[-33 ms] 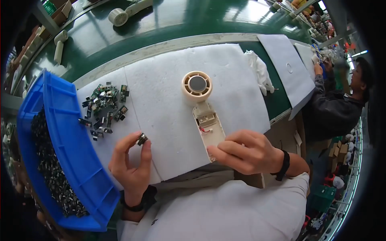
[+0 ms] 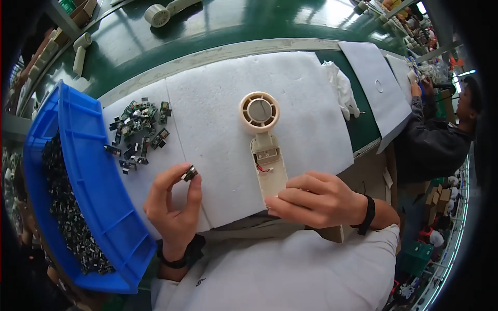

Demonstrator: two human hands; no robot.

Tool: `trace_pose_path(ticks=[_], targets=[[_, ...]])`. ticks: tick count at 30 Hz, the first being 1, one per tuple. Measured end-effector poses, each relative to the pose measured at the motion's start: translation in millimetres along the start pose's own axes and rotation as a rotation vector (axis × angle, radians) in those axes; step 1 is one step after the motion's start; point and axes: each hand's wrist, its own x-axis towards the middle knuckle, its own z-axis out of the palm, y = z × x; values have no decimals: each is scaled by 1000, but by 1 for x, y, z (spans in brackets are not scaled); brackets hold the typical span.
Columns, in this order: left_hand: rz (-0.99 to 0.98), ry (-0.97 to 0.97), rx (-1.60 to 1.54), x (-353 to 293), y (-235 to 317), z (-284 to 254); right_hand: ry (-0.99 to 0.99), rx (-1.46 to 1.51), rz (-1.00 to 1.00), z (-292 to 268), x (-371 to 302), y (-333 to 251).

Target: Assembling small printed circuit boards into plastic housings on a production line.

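Note:
Thumb and index finger of my left hand (image 2: 176, 210) pinch a small circuit board (image 2: 190, 173) above the white foam sheet. My right hand (image 2: 321, 199) is closed at the lower end of a cream handheld fan (image 2: 259, 118), covering part of its handle. That fan lies with its round head away from me. Its open handle shell (image 2: 271, 179) shows a red and black wire with a small white connector (image 2: 268, 170). Left of the fan, a loose heap of circuit boards (image 2: 137, 122) rests on the foam.
A blue bin (image 2: 96, 176) full of small dark parts stands at the left. Beyond the foam sheet (image 2: 218, 93) runs a green conveyor (image 2: 233, 26) carrying fan bodies (image 2: 157, 15). A white glove (image 2: 341, 90) lies at the right, near another person (image 2: 436, 129).
The whole view has shifted slightly. The fan's handle sits a little straighter toward me. Both hands keep their holds.

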Motion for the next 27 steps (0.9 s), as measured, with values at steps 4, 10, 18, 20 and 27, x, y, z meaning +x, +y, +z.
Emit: trace_pose_path(ticks=[4, 10, 18, 20, 27], targets=[[-113, -45, -206, -7, 13, 13, 17, 251, 14, 10, -4, -1], [152, -406, -296, -8, 31, 29, 5, 95, 207, 10, 13, 21], [397, -492, -121, -14, 23, 40, -240, 32, -51, 9, 40, 31], [403, -465, -82, -17, 22, 39, -217, -5, -97, 14, 40, 30], [389, -408, -108, -21, 19, 36, -186, 23, -143, 19, 37, 23]])
